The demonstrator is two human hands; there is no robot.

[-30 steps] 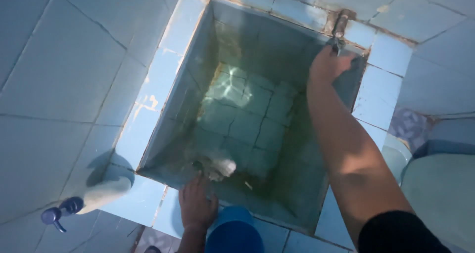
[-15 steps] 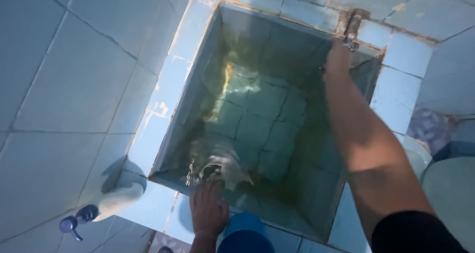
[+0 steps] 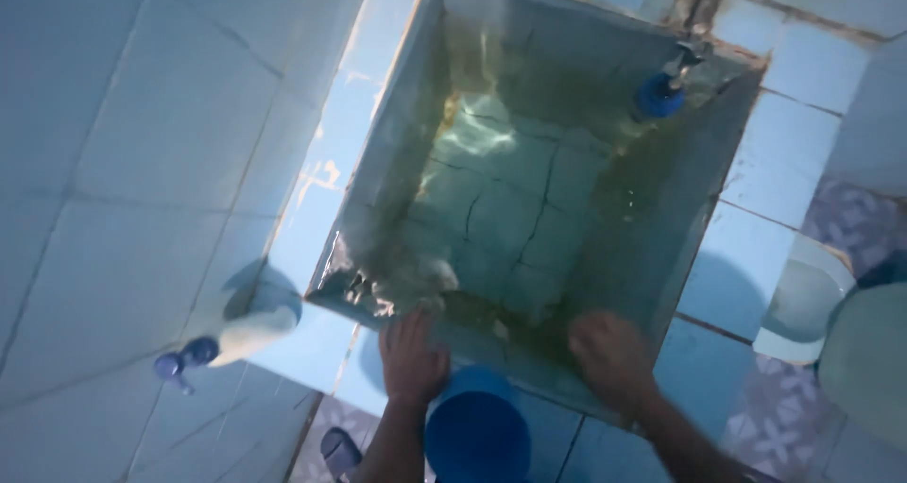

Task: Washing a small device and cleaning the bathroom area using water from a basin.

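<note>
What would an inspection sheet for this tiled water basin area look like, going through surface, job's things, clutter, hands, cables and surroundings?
Surface: tiled basin with light blue rim tiles, holding greenish water; the bottom tiles look cracked.
Job's things: blue bucket at the near rim, between the two hands; blue-tipped tap at the far corner.
Clutter: white bottle with blue cap on the near-left rim corner.
Hands: left hand flat on the near rim, empty; right hand on the near rim, blurred, nothing seen in it.
Cables: nothing seen.
Surroundings: pale tiled wall on the left; patterned floor tiles and a white fixture on the right, kind unclear.
</note>
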